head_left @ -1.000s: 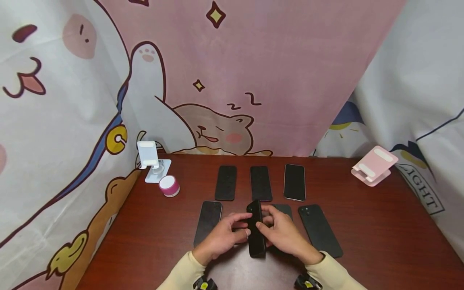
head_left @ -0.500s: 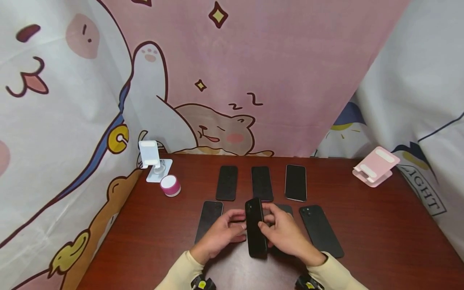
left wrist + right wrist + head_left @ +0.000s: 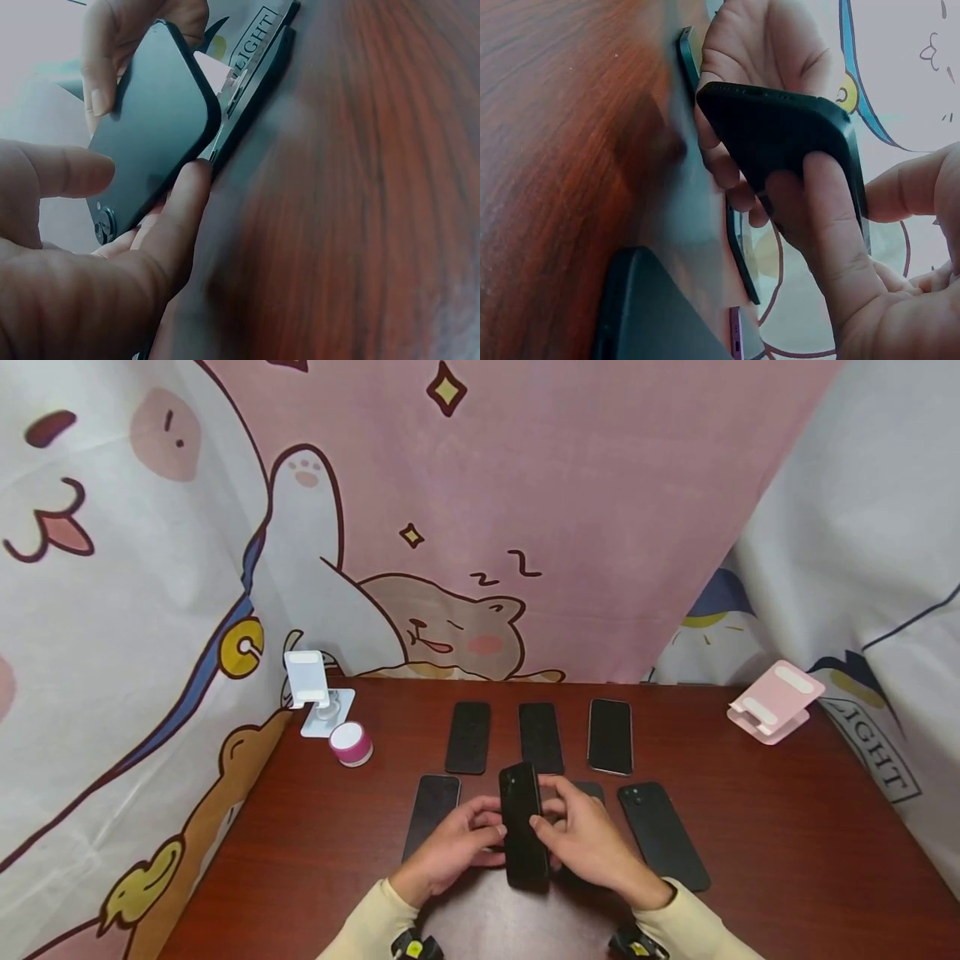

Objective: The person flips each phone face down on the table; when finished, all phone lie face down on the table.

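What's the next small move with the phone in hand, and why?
I'd probably have the left hand firmly pinch the near edge of the held phone before turning it: the right hand has its thumb on the back, the left's contact is unclear, and the phone is tilted.

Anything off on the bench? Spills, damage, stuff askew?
No spills or damage visible, including on the held phone. One mild oddity: the near-right phone lies camera side up, slanted, while the silver-edged phone in the back row lies screen up. That may be deliberate.
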Demonstrator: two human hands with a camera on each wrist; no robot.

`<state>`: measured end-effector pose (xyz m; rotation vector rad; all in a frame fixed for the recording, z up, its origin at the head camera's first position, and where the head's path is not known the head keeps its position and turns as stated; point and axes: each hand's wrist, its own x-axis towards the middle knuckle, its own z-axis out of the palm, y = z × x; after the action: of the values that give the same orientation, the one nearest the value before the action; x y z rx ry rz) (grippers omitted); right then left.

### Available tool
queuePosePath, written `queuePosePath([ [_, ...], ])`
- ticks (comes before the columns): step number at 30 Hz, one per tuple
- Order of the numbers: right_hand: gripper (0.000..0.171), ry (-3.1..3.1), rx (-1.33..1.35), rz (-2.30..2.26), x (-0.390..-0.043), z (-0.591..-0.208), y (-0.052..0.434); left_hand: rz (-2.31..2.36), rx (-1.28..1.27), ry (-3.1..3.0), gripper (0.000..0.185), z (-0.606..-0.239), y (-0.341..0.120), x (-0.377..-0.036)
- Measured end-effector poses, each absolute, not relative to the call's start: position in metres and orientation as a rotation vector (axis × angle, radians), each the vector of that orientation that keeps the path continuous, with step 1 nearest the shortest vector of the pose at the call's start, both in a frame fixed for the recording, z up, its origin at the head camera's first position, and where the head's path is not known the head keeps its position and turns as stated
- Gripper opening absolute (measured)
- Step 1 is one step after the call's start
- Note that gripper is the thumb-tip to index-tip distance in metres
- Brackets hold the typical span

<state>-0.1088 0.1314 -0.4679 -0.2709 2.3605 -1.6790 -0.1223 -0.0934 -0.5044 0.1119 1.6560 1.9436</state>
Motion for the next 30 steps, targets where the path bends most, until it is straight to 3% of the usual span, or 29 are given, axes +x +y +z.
queuePosePath([
  [16,0.057,2.378,-0.240,-1.670,-0.114,-0.487,0.126,1.876,0.065,1.817,0.061,-0.498,-0.109,-0.116],
  [30,0.062,2.376,-0.184,-1.581,-0.117,-0.494,0.121,1.836,0.075,1.920,0.059,-0.490,-0.117,-0.114],
])
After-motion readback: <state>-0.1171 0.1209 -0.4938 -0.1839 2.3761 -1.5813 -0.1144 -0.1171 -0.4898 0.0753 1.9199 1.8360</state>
